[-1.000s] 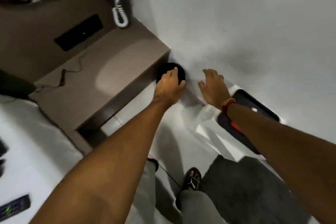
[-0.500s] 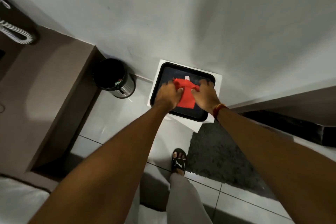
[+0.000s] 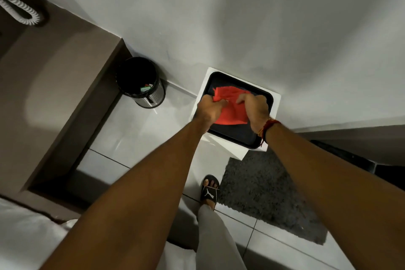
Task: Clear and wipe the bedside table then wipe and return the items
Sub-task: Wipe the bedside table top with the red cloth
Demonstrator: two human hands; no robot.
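Observation:
A red cloth (image 3: 230, 106) lies bunched over a black tray (image 3: 232, 136), which rests on a white square stand (image 3: 238, 153) against the wall. My left hand (image 3: 209, 108) grips the cloth's left side. My right hand (image 3: 255, 108), with a red thread at the wrist, grips its right side. The brown bedside table (image 3: 50, 98) fills the left of the view with a bare top.
A black and metal waste bin (image 3: 142, 85) stands on the floor between the table and the stand. A coiled phone cord (image 3: 19, 9) hangs at the upper left. A grey rug (image 3: 267, 195) lies on the tiles by my sandalled foot (image 3: 209, 193). White bedding (image 3: 26, 237) sits lower left.
The view swung right from the bedside table to the tray. Both hands moved from near the bin to the red cloth and now gather it up, lifting its edges.

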